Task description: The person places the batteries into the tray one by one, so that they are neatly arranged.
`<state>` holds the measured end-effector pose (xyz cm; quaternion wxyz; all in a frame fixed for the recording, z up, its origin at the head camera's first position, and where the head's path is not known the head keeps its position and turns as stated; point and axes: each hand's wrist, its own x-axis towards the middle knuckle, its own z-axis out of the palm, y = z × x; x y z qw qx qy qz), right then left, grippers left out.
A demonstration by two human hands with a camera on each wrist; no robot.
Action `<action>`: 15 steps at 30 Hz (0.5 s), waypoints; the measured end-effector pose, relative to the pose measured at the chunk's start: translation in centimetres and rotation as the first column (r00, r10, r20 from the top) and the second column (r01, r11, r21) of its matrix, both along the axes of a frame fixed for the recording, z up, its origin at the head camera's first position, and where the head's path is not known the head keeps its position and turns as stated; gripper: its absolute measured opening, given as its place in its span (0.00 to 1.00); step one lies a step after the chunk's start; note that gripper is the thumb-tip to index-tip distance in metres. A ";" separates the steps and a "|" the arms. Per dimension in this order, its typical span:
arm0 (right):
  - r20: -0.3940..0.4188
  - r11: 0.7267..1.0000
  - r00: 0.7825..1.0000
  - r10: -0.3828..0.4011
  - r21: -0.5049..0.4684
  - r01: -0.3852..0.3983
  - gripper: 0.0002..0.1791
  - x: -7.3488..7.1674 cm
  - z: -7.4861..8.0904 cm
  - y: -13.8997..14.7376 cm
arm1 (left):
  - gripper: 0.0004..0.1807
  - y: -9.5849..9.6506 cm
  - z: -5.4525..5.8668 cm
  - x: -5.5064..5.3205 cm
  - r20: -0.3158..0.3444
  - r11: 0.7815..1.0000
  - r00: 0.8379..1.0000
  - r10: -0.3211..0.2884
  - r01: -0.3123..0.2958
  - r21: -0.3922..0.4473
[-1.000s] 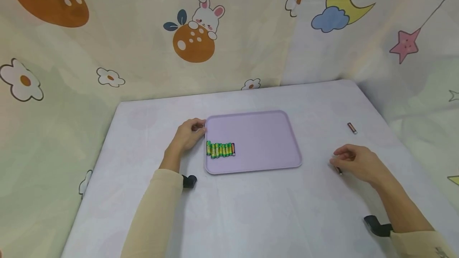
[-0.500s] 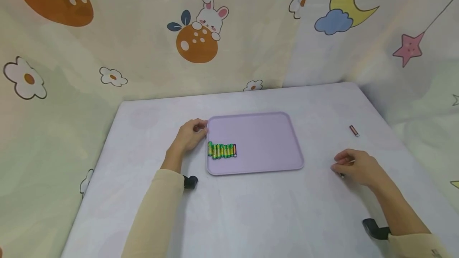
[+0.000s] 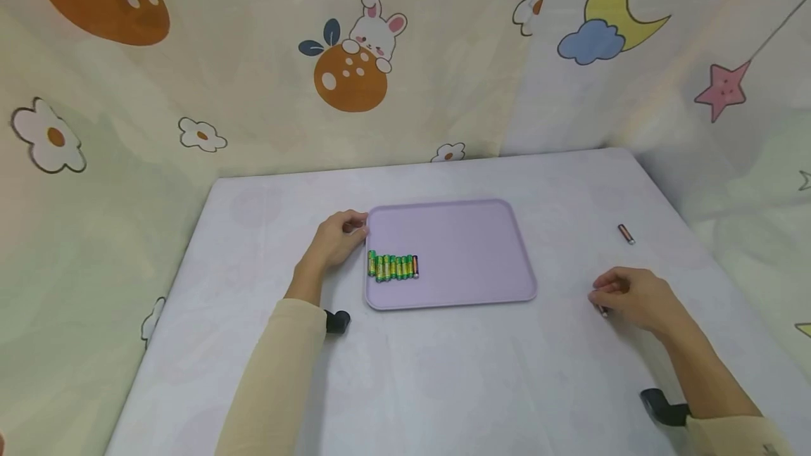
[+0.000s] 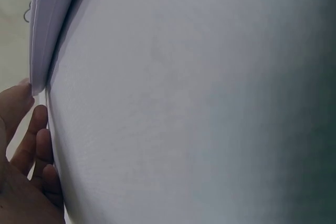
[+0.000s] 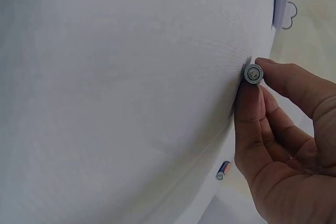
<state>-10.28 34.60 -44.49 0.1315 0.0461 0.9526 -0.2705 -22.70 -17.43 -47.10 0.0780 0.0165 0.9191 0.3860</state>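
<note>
In the head view my left hand (image 3: 338, 239) is at the left rim of the lilac tray (image 3: 469, 252), holding its edge between thumb and fingers. A row of several green batteries (image 3: 391, 267) lies inside the tray near that rim. One dark battery with a reddish-brown band (image 3: 415, 267) closes the row's right end. To the right of the tray, my right hand (image 3: 636, 299) pinches a battery (image 5: 253, 74) between thumb and index finger, low over the table; its round end faces the right wrist camera. Another dark and copper-coloured battery (image 3: 626, 234) lies beyond the right hand.
A pale cloth covers the table (image 3: 469, 371). A patterned curtain (image 3: 253, 55) rises behind the table and at both sides. Black wrist mounts (image 3: 664, 407) stick out from both wrists, close above the table.
The right hand keeps its pinch on the battery and shifts only slightly. The left hand stays at the tray rim. The head view has tilted a little; the batteries in the tray keep their places.
</note>
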 end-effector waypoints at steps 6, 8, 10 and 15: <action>-0.013 1.000 1.000 0.011 -0.005 -0.011 0.19 -0.4 -0.1 0.0 | 0.21 -0.1 -0.2 -0.1 -0.004 1.000 1.000 -0.012 0.012 -0.008; -0.019 1.000 1.000 0.019 -0.016 -0.019 0.19 -0.7 0.0 -0.4 | 0.21 -0.1 -0.2 -0.1 -0.002 1.000 1.000 -0.009 0.009 -0.009; -0.027 0.999 0.999 0.028 -0.035 -0.029 0.20 -1.0 0.1 -0.8 | 0.21 -0.1 -0.2 -0.1 0.000 1.000 1.000 -0.009 0.009 -0.012; -0.061 0.994 0.997 0.056 -0.090 -0.061 0.20 -1.8 0.4 -2.1 | 0.21 -0.1 -0.1 0.0 0.002 1.000 1.000 -0.010 0.010 -0.016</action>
